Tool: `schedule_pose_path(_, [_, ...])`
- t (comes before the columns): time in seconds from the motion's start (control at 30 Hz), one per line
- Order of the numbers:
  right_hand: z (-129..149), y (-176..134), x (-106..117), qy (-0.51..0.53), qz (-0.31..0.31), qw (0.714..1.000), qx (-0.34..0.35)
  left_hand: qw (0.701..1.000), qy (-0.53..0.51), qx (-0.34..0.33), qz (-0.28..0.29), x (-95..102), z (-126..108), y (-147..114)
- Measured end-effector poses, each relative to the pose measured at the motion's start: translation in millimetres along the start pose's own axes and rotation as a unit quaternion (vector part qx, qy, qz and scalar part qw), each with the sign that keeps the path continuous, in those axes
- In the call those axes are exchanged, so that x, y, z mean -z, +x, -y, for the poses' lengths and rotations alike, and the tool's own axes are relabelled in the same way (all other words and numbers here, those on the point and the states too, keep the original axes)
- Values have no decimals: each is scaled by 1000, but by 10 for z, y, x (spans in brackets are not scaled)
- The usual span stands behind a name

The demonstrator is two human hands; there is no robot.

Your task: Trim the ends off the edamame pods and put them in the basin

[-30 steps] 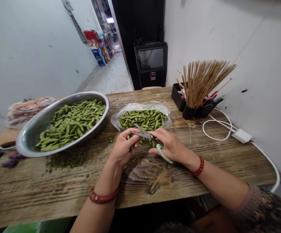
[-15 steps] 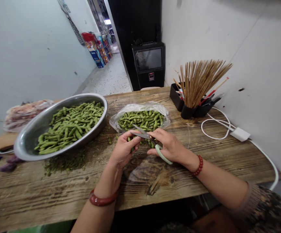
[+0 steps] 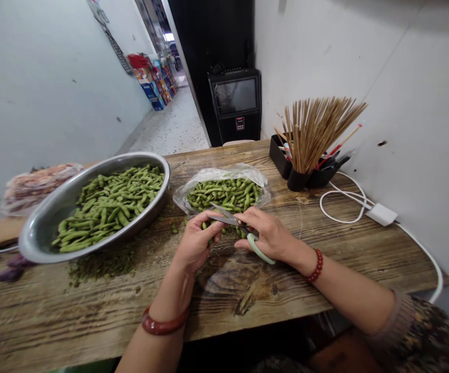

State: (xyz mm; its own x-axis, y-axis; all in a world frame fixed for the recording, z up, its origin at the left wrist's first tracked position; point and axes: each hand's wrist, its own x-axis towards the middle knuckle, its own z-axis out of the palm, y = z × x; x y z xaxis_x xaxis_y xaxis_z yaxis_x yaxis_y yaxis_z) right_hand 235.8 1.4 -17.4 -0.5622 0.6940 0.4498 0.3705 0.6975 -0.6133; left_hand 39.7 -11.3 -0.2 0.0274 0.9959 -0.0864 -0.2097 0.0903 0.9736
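Note:
My right hand [image 3: 263, 233] grips a pair of scissors [image 3: 232, 219] with pale green handles, its blades parted and pointing left. The blade tips reach to my left hand [image 3: 198, 239], whose fingers are closed round a green edamame pod [image 3: 211, 240], mostly covered by the fingers. Just beyond both hands, a clear plastic bag [image 3: 181, 196] lies opened out with many edamame pods in it. To the left, a large metal basin [image 3: 33, 239] is heaped with more pods. Small green trimmings [image 3: 103, 267] are scattered on the wood below the basin.
A black holder [image 3: 299, 180] with a sheaf of thin wooden sticks [image 3: 319, 134] and pens stands at the right of the wooden table [image 3: 162, 295]. Beside it lies a white cable with an adapter [image 3: 381, 213]. A filled plastic bag [image 3: 38, 186] sits behind the basin.
The view has shifted slightly, and the scissor blades look a little closer together. Both hands keep nearly the same positions and holds.

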Motion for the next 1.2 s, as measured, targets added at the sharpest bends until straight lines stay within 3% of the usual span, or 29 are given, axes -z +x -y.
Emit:
schedule_pose_path(0.3, [-71, 0, -41, 17, -5, 1000, -8, 1000, 29, -3, 7, 12, -1, 0])
schedule_pose_path(0.53, [-150, 40, -38, 39, -111, 992, -47, 998, -32, 22, 39, 57, -24, 16])
schedule_pose_path(0.67, [-163, 48, -14, 36, -121, 991, -40, 997, -75, -13, -3, 125, -53, 59])
schedule_pose_path(0.83, [-204, 46, -8, 22, -129, 991, -29, 995, -56, -54, -64, 194, -347, 75])
schedule_pose_path(0.93, [-222, 49, -4, 27, -134, 990, -32, 990, 49, -102, -86, 268, -680, 87])
schedule_pose_path(1.0, [-217, 53, 4, 33, -140, 989, -33, 962, 180, -167, -120, 373, -905, 127])
schedule_pose_path(1.07, [-204, 57, 15, 37, -147, 988, -31, 900, 351, -211, -147, 541, -1098, 205])
schedule_pose_path(1.17, [-191, 60, 31, 40, -156, 987, -20, 724, 617, -230, -203, 883, -1307, 366])
schedule_pose_path(1.2, [-191, 60, 35, 39, -159, 986, -16, 681, 666, -233, -197, 998, -1353, 415])
